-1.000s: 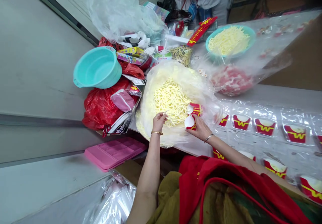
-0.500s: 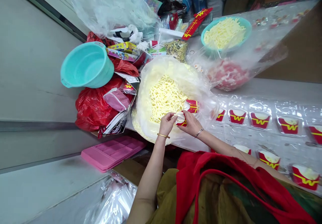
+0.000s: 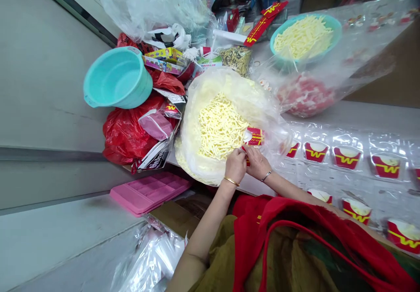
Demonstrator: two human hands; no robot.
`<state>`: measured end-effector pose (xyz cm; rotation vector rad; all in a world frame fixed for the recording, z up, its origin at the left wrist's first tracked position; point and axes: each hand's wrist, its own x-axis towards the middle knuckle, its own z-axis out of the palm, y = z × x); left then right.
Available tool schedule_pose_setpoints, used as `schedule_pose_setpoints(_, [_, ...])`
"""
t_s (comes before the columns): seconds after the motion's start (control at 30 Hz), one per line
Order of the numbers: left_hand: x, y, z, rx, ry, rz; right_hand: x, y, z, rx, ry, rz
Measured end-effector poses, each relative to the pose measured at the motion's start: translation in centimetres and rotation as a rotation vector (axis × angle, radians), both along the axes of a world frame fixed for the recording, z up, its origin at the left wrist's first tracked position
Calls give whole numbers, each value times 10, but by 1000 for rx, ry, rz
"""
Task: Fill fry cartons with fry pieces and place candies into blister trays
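Close together at the near edge of an open clear bag (image 3: 190, 130), my left hand (image 3: 235, 166) and my right hand (image 3: 257, 163) are both closed on a small red fry carton (image 3: 248, 163). My fingers cover most of it; only bits of red show. Inside the bag lies a heap of pale yellow fry-shaped pieces (image 3: 219, 125). Just beyond my right hand, a stack of flat red-and-yellow cartons (image 3: 254, 136) rests on the bag's plastic.
Clear pouches with filled red cartons (image 3: 347, 157) lie in rows to the right. Behind stand a turquoise bowl of pale sticks (image 3: 303, 38) and a bag of pink-and-white pieces (image 3: 306, 94). A turquoise basin (image 3: 114, 77) sits on red bags (image 3: 131, 130) at left, above a pink tray (image 3: 149, 193).
My left hand has moved right, up against my right hand. The carton's white and red face, visible before, is now mostly covered by my fingers. The view has shifted slightly.
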<state>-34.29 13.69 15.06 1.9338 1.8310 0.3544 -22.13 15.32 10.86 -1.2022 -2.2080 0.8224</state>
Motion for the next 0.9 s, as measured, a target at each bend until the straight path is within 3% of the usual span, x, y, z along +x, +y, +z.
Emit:
schedule_pose_setpoints(0.13, [1,-3,1,-86,-112,-147,7,-5,-11,-31,42,37])
schedule_pose_setpoints(0.23, [-21,4,8,-11,-193,-85,12,-3,-20,-31,75,17])
schedule_pose_setpoints(0.37, [-58,25,5,58,172,130,14,1,-24,-36,100,-33])
schedule_pose_setpoints(0.43, [-70,36,-5,3,325,155,13,0,-23,-47,105,-46])
schedule_pose_setpoints(0.5, [-78,43,-17,-17,318,150,13,-1,-22,-68,107,-50])
schedule_pose_setpoints(0.6, [-87,47,-29,51,74,228,14,0,-20,-91,115,-56])
schedule_pose_setpoints(0.73, [-97,46,-24,86,-537,503,12,7,-18,-93,124,-71])
schedule_pose_setpoints(0.83, [-95,42,-6,-48,-938,631,2,15,-15,-88,104,-68])
schedule_pose_setpoints(0.9, [-89,39,6,-165,-1100,651,-8,19,-12,-79,86,-61])
